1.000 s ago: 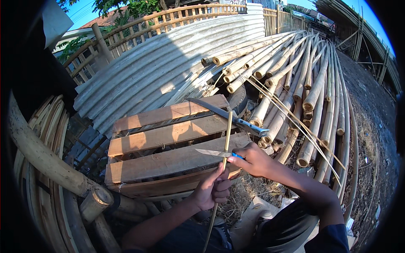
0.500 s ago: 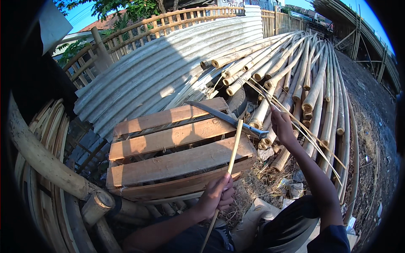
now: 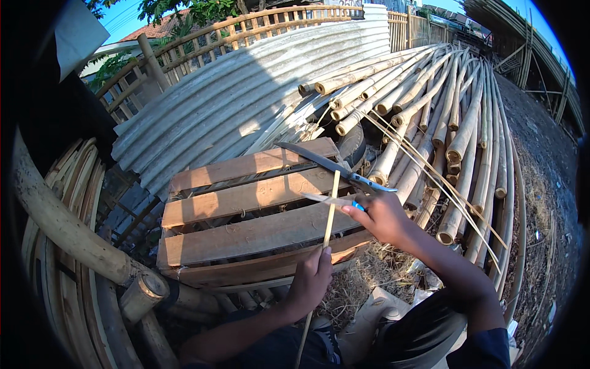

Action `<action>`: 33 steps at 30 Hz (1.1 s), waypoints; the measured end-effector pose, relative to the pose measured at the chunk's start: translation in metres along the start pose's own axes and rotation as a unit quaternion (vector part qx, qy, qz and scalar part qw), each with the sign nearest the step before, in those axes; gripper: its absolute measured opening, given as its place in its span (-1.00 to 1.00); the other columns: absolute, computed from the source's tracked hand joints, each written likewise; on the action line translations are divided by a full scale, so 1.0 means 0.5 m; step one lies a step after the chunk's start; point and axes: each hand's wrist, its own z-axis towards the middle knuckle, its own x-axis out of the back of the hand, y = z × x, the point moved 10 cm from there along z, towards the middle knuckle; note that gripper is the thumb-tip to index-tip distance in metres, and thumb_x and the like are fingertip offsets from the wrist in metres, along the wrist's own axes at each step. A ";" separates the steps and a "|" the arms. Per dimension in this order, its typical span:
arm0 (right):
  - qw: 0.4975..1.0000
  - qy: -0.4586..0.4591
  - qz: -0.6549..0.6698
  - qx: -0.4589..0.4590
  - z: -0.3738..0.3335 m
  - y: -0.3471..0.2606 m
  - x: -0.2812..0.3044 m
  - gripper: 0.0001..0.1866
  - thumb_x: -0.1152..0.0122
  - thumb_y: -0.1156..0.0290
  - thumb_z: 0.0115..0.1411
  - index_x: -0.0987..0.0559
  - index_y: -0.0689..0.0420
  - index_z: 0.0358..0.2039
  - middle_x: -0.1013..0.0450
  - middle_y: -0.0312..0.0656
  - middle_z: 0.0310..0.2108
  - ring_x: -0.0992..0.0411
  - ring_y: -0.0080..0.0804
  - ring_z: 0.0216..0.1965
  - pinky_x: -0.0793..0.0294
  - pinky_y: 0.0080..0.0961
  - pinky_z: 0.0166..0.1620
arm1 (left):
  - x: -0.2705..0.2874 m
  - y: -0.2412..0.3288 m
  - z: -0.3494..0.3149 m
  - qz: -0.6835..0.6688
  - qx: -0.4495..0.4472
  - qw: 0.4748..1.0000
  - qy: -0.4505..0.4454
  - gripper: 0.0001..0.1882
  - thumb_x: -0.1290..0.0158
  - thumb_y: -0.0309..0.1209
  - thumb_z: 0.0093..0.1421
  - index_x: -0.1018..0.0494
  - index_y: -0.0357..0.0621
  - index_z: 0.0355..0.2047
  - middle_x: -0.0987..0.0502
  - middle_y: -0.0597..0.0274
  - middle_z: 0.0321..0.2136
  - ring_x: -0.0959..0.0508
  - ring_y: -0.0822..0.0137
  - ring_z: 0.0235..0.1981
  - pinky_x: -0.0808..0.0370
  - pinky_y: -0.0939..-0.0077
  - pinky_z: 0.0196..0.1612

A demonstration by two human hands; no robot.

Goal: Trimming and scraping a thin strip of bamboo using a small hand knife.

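My left hand [image 3: 311,278] is closed around a thin, pale bamboo strip [image 3: 329,229], which stands tilted with its upper end over the wooden crate. In my right hand [image 3: 386,216] is a small knife [image 3: 319,198] with a bit of blue showing at its handle. Its blade crosses the strip near the upper end; whether the edge bites into it I cannot tell. Lying across the slatted crate [image 3: 246,234] is a larger machete [image 3: 319,159], its handle just beyond my right hand.
Long bamboo poles [image 3: 458,144] fan out at the right, with thin bamboo strips [image 3: 439,178] lying over their ends. Corrugated sheeting [image 3: 209,111] leans behind the crate. Split bamboo [image 3: 67,258] and a thick bamboo rail [image 3: 74,230] stand at the left.
My right hand has swung left and nearer from over the poles, bringing the knife to the strip. My left hand, still gripping the strip, has shifted slightly left.
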 end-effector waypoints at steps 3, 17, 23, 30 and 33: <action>0.995 -0.030 -0.047 -0.085 0.019 0.062 0.016 -0.44 0.10 -0.05 0.22 -0.54 0.18 -0.63 -0.29 -0.05 -0.83 -0.35 -0.09 -0.73 -0.32 -0.26 -0.59 | 0.020 -0.011 0.010 0.057 -0.047 0.997 0.013 -0.69 0.25 -0.32 0.32 -0.30 -0.31 -0.47 -0.27 0.15 -0.79 -0.38 0.34 -0.73 -0.26 0.39 -0.62; 0.985 -0.001 0.029 -0.172 -0.013 0.097 0.070 -0.34 0.15 -0.08 0.23 -0.44 0.33 -0.65 -0.20 0.03 -0.83 -0.24 -0.03 -0.73 -0.21 -0.21 -0.54 | -0.036 -0.035 0.003 -0.253 0.123 0.956 -0.088 -0.66 0.29 -0.11 0.33 -0.16 -0.05 -0.49 0.00 0.50 -0.75 0.02 0.64 -0.81 0.06 0.70 -0.78; 0.991 -0.093 -0.072 0.059 -0.046 -0.075 -0.046 -0.43 0.07 -0.06 0.20 -0.54 0.23 -0.59 -0.25 0.01 -0.83 -0.32 -0.03 -0.73 -0.27 -0.20 -0.58 | -0.053 -0.022 0.001 -0.419 0.119 0.890 -0.136 -0.67 0.22 -0.07 0.30 -0.19 -0.01 -0.47 0.03 0.52 -0.76 0.08 0.64 -0.81 0.13 0.71 -0.76; 0.998 -0.011 0.057 -0.023 -0.014 -0.002 -0.017 -0.42 0.03 -0.05 0.19 -0.49 0.23 -0.69 -0.25 -0.01 -0.84 -0.31 -0.01 -0.73 -0.27 -0.21 -0.59 | -0.065 -0.029 -0.020 -0.370 0.117 0.917 -0.093 -0.63 0.23 -0.02 0.30 -0.16 0.01 -0.49 0.06 0.51 -0.77 0.08 0.64 -0.82 0.14 0.70 -0.77; 0.996 0.020 -0.081 0.035 0.018 -0.002 0.006 -0.42 0.09 -0.07 0.20 -0.51 0.18 -0.68 -0.28 -0.02 -0.83 -0.34 -0.02 -0.71 -0.30 -0.21 -0.57 | -0.056 -0.023 -0.042 -0.355 0.112 0.925 -0.073 -0.63 0.25 -0.02 0.31 -0.15 0.01 -0.50 0.06 0.51 -0.77 0.08 0.64 -0.82 0.14 0.70 -0.77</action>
